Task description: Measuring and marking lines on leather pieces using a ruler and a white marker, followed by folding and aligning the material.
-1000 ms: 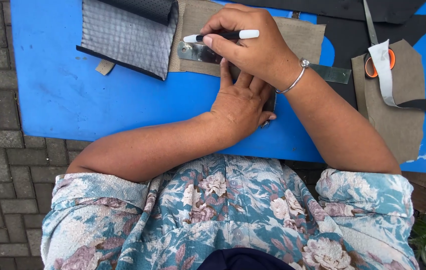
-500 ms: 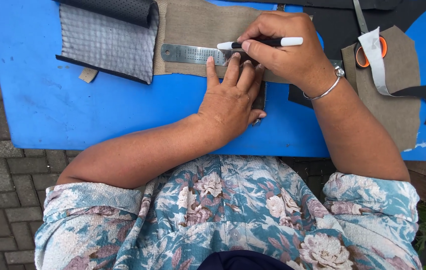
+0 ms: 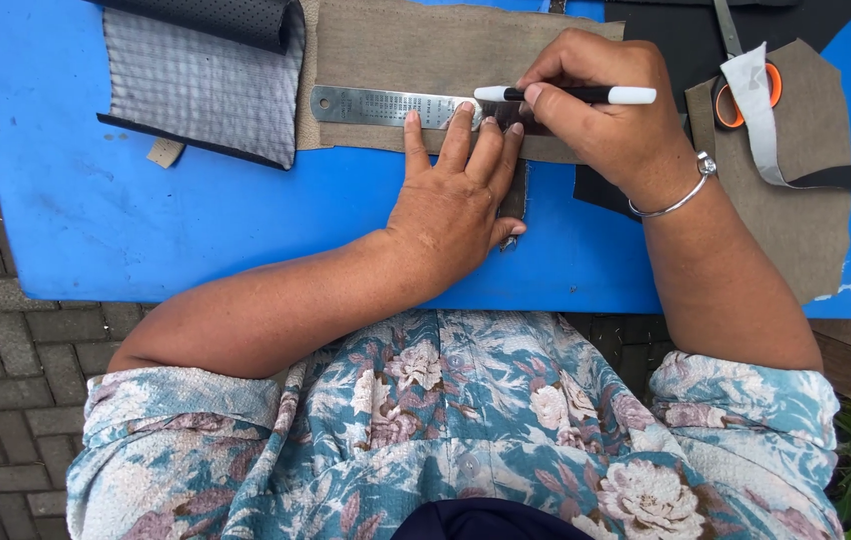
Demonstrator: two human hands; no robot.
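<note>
My left hand (image 3: pixel 456 200) lies flat with its fingers pressing a steel ruler (image 3: pixel 381 105) down on a tan piece of fabric (image 3: pixel 416 50) at the far side of the blue table (image 3: pixel 196 230). My right hand (image 3: pixel 606 115) grips a black and white marker (image 3: pixel 566 95), held level over the ruler's right end, its white tip pointing left. A silver bangle circles my right wrist. A dark strip pokes out under my left palm.
A folded grey mesh material with a black edge (image 3: pixel 201 85) lies at the far left. Orange-handled scissors (image 3: pixel 731 95), a white strap and cut tan and black pieces (image 3: pixel 786 190) sit at the right. Brick paving shows at the left.
The view has shifted so the ruler and fabric sit more central. My left hand stays on the ruler, and my right hand still holds the marker above it.
</note>
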